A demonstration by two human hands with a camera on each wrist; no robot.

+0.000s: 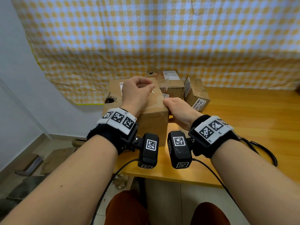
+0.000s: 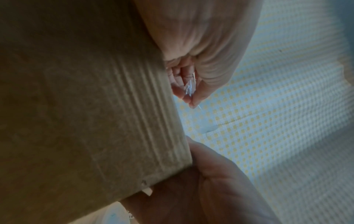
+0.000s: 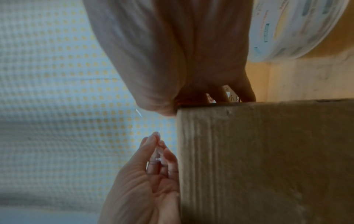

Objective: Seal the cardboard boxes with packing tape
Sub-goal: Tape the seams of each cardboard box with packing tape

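A tall brown cardboard box [image 1: 152,114] is standing upright on the yellow wooden counter [image 1: 243,127], its long axis vertical. The left hand [image 1: 136,90] is hovering above the box top, pinching a strip of clear packing tape [image 2: 189,89] between thumb and fingers. The right hand [image 1: 180,109] is gripping the box's top right edge, thumb on top. A roll of printed tape [image 3: 298,28] is lying beside the box. Smaller labelled cardboard boxes [image 1: 194,93] are sitting behind, against a yellow-checked cloth [image 1: 162,38].

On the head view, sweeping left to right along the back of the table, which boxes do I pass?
Torn box with a hole in its side → front box that both hands work on → labelled box at the back → tilted small box.
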